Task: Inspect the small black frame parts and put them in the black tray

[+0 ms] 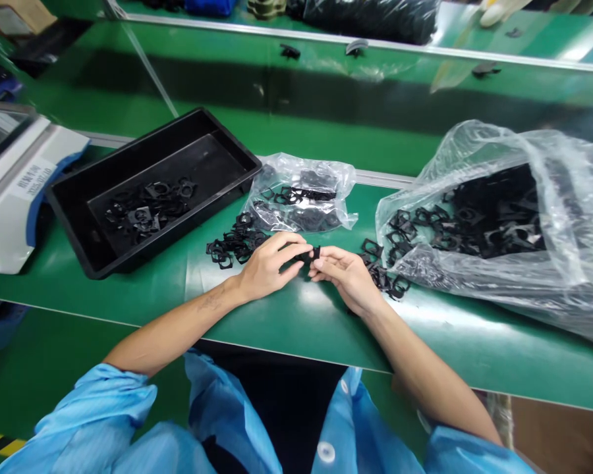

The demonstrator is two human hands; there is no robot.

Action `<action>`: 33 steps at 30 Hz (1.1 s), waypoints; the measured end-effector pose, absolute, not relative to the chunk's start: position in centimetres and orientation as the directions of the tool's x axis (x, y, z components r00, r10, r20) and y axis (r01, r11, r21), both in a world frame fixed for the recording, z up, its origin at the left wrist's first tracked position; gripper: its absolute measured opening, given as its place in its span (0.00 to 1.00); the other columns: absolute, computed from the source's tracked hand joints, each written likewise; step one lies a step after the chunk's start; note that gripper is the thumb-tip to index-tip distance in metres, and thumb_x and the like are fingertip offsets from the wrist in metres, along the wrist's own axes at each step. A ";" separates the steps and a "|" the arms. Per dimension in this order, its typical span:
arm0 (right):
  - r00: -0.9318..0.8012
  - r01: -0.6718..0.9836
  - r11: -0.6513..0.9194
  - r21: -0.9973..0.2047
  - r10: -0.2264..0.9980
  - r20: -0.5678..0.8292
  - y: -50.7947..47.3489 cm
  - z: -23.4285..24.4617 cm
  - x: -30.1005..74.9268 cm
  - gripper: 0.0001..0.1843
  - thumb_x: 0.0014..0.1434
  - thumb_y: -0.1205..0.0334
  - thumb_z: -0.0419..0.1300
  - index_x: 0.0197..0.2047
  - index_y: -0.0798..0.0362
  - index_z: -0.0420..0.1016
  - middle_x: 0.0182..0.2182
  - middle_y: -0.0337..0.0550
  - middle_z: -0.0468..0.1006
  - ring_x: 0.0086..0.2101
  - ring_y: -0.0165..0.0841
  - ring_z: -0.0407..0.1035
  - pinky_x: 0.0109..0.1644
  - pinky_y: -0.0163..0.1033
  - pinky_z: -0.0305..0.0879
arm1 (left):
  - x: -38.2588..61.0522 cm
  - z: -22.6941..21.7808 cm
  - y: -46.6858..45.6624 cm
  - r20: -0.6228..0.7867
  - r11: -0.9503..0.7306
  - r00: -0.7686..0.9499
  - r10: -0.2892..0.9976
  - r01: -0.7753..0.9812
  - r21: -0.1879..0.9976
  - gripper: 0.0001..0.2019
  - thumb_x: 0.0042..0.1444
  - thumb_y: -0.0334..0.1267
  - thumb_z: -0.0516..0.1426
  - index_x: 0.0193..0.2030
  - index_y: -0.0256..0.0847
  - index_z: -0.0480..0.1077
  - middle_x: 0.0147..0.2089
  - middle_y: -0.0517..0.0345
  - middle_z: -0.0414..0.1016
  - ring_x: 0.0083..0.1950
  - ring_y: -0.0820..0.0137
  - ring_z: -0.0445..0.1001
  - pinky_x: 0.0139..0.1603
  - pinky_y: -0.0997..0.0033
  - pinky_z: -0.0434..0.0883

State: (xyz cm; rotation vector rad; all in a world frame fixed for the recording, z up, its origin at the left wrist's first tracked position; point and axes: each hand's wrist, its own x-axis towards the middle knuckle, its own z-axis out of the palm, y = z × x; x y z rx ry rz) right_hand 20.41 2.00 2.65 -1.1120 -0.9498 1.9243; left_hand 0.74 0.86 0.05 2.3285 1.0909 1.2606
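Above the green table, my left hand (271, 265) and my right hand (344, 275) meet at a small black plastic part (315, 253). The fingers of both hands pinch it, and they hide much of its shape. Beside my left hand lies a loose pile of black plastic frames with round holes (234, 243). A clear plastic bag (346, 178) with more black parts lies just beyond my hands. Near my right wrist, more loose black frames (398, 287) spill from the mouth of a large clear bag (474, 263).
A black tray (254, 168) holding several black frames sits at an angle on the left. Farther left stands a white and blue machine (17, 197) with a label. A metal-edged green shelf (202, 29) runs along the back, with a few small dark pieces on it.
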 end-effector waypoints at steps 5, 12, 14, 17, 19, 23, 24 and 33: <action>-0.384 -0.192 -0.460 -0.867 0.848 -0.365 2.0 2.8 20.4 0.18 0.47 0.48 0.75 0.31 0.54 0.81 0.25 0.38 0.80 0.27 0.27 0.74 0.34 0.32 0.72 | 0.8 -0.2 0.8 0.598 -0.679 0.334 0.729 0.465 0.568 0.13 0.64 0.31 0.58 0.54 0.41 0.72 0.48 0.49 0.76 0.49 0.65 0.77 0.51 0.62 0.77; -0.371 -0.174 -0.426 -0.888 0.863 -0.342 1.8 2.8 20.3 0.18 0.48 0.47 0.74 0.29 0.54 0.79 0.24 0.37 0.77 0.26 0.27 0.72 0.33 0.32 0.71 | 0.7 0.5 0.7 0.622 -0.672 0.282 0.730 0.459 0.581 0.10 0.63 0.36 0.60 0.50 0.40 0.73 0.45 0.50 0.80 0.48 0.65 0.79 0.51 0.61 0.77; -0.383 -0.164 -0.424 -0.891 0.860 -0.339 1.8 2.8 20.3 0.18 0.50 0.47 0.73 0.29 0.54 0.78 0.24 0.38 0.77 0.26 0.27 0.72 0.33 0.33 0.72 | 0.7 0.7 0.7 0.637 -0.692 0.296 0.712 0.450 0.565 0.06 0.63 0.36 0.60 0.46 0.40 0.74 0.44 0.50 0.81 0.46 0.65 0.79 0.50 0.60 0.76; -0.400 -0.165 -0.422 -0.891 0.855 -0.331 1.8 2.8 20.3 0.18 0.51 0.47 0.73 0.29 0.54 0.77 0.24 0.37 0.77 0.25 0.27 0.72 0.34 0.34 0.72 | 0.8 0.8 0.8 0.645 -0.713 0.322 0.693 0.441 0.545 0.03 0.64 0.35 0.60 0.43 0.40 0.74 0.45 0.50 0.82 0.45 0.66 0.80 0.50 0.61 0.75; -0.407 -0.173 -0.419 -0.891 0.855 -0.323 1.8 2.8 20.3 0.18 0.51 0.47 0.73 0.28 0.53 0.77 0.24 0.37 0.76 0.25 0.27 0.71 0.35 0.34 0.72 | 0.8 0.7 0.8 0.639 -0.709 0.324 0.698 0.441 0.550 0.04 0.64 0.35 0.60 0.44 0.40 0.75 0.45 0.50 0.82 0.46 0.66 0.80 0.50 0.60 0.75; -0.398 -0.171 -0.404 -0.899 0.863 -0.312 1.8 2.8 20.3 0.19 0.50 0.46 0.73 0.28 0.53 0.77 0.25 0.37 0.76 0.25 0.27 0.71 0.34 0.34 0.72 | 0.8 0.5 0.8 0.626 -0.700 0.328 0.708 0.445 0.559 0.05 0.65 0.36 0.59 0.44 0.41 0.75 0.46 0.50 0.82 0.47 0.65 0.80 0.52 0.58 0.75; -0.391 -0.164 -0.400 -0.902 0.866 -0.312 1.8 2.8 20.3 0.19 0.50 0.45 0.73 0.27 0.53 0.77 0.24 0.37 0.76 0.25 0.27 0.71 0.34 0.34 0.72 | 0.7 0.5 0.9 0.624 -0.700 0.329 0.708 0.445 0.559 0.05 0.65 0.36 0.59 0.45 0.41 0.75 0.47 0.49 0.82 0.47 0.65 0.80 0.52 0.58 0.75; -0.345 -0.101 -0.318 -0.943 0.900 -0.267 1.7 2.9 20.3 0.21 0.50 0.42 0.72 0.26 0.53 0.78 0.24 0.38 0.77 0.26 0.29 0.70 0.34 0.35 0.71 | 0.7 0.5 0.8 0.624 -0.708 0.349 0.700 0.452 0.542 0.05 0.65 0.34 0.58 0.45 0.41 0.75 0.47 0.49 0.83 0.48 0.65 0.79 0.52 0.56 0.76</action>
